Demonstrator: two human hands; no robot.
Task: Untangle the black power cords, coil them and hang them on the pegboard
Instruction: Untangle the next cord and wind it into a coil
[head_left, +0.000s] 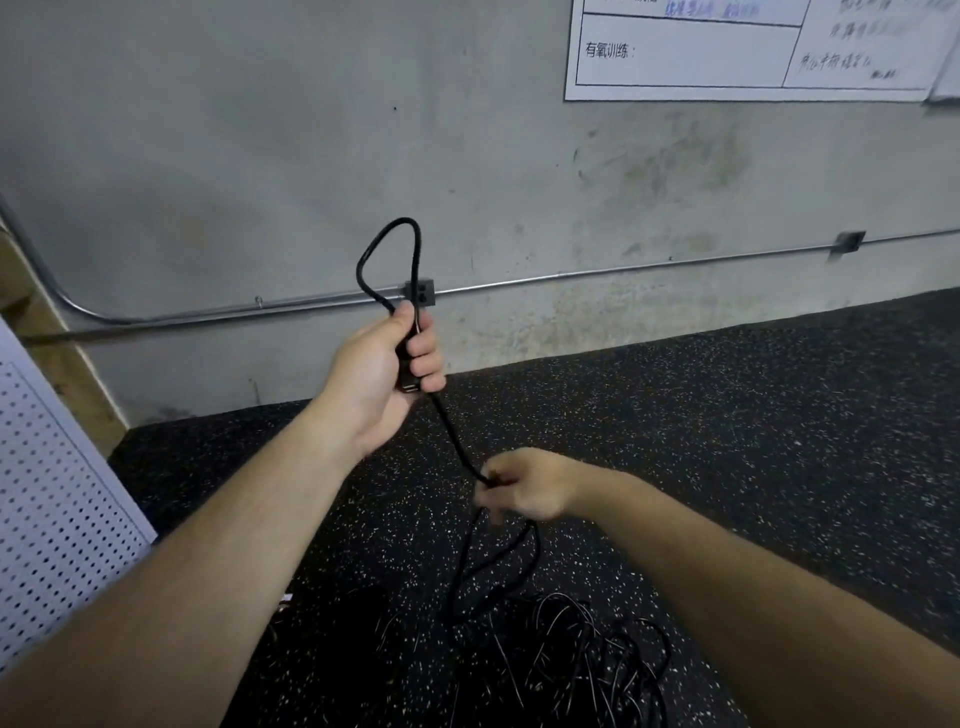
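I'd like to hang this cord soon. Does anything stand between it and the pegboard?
Nothing visible stands between the cord in the left hand and the pegboard at the left. But below the right hand the cord runs into the tangle on the floor, which may hold it back.

A gym's bare back corner, used for work.
A black rubber floor flecked with white, the kind laid in training rooms, meets a rough grey concrete wall. A metal conduit with a small junction box runs low along the wall. A printed chart above carries a Chinese heading for aerobic training. A white pegboard stands at the left beside a wooden frame.
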